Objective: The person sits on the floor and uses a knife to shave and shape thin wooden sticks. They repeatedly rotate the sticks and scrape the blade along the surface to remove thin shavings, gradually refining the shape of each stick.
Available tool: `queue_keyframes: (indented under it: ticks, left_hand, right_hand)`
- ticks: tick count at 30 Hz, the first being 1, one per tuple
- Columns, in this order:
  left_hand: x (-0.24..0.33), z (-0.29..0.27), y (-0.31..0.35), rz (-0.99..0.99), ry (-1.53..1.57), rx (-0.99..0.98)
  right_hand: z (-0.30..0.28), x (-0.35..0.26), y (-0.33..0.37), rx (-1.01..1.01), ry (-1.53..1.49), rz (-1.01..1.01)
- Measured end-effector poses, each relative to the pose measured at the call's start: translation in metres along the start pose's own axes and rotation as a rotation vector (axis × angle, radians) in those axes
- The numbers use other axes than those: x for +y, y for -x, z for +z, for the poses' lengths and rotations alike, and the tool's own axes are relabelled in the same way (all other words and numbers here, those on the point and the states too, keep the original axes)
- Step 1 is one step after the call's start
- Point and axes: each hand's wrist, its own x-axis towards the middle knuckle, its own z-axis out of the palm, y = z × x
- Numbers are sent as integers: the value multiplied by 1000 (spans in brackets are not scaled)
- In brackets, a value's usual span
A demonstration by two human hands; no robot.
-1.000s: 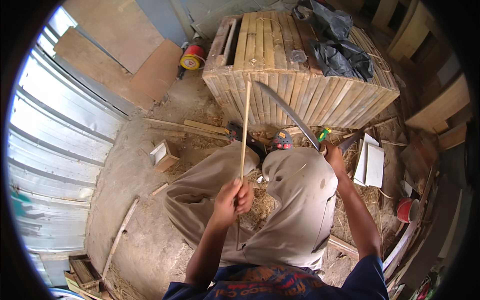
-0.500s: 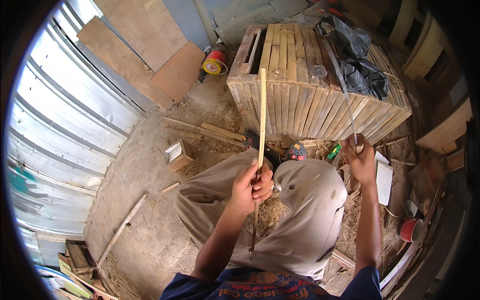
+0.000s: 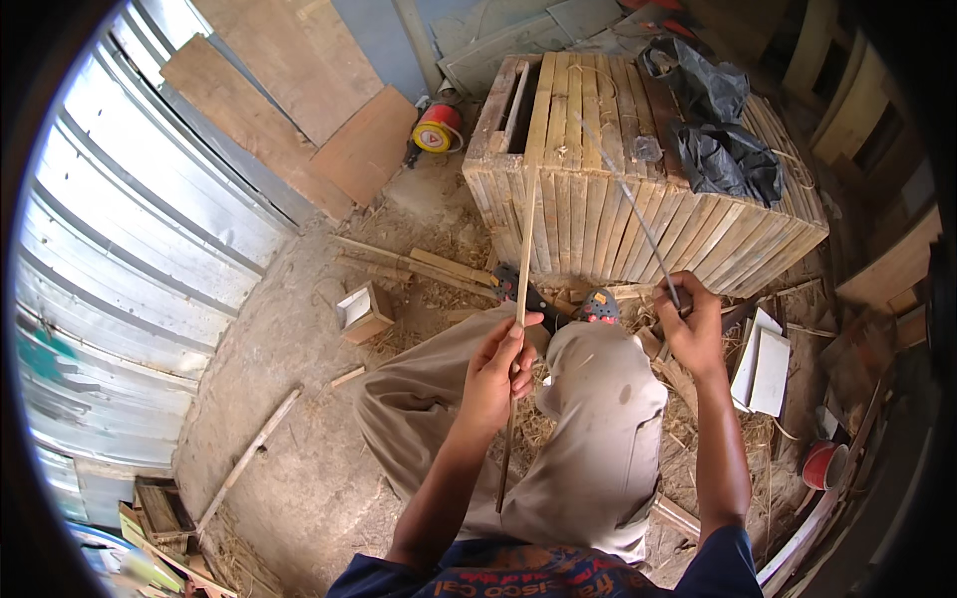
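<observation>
My left hand (image 3: 501,371) is closed around a long thin bamboo strip (image 3: 525,261), which stands almost upright between my knees. Its lower end comes down near my lap, and its upper part overlaps the slatted bamboo box in the picture. In my closed right hand (image 3: 691,324) is a long, narrow grey metal blade (image 3: 636,211), slanting up and to the left across the front of the box. The blade and the strip are apart. My fingers hide the blade's handle end.
Ahead stands the slatted bamboo box (image 3: 583,214), with black plastic bags (image 3: 733,159) on top. A small open carton (image 3: 366,313), wood sticks (image 3: 249,456) and shavings lie on the floor. A red-and-yellow container (image 3: 436,130) is beyond, a red tin (image 3: 823,462) at right, metal sheeting (image 3: 130,269) at left.
My right hand has moved slightly left and down, and the blade's tip has swung left toward the strip. My left hand still grips the strip, nearly in place.
</observation>
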Motion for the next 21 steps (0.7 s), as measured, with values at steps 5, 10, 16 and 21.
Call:
queue_keyframes:
  ticks: [5,10,16,21]
  left_hand:
    - [-16,8,-6,57,-192,56]
    - [-24,11,-7,325,-415,8]
    - [10,-33,24,168,-271,-108]
    - [41,-70,70,234,188,-427]
  right_hand:
    - [23,-17,-20,-97,-92,-2]
    - [54,-54,-58,-222,-125,-33]
    - [100,-83,-90,-417,-265,-51]
    - [127,-113,-125,-478,-384,-20]
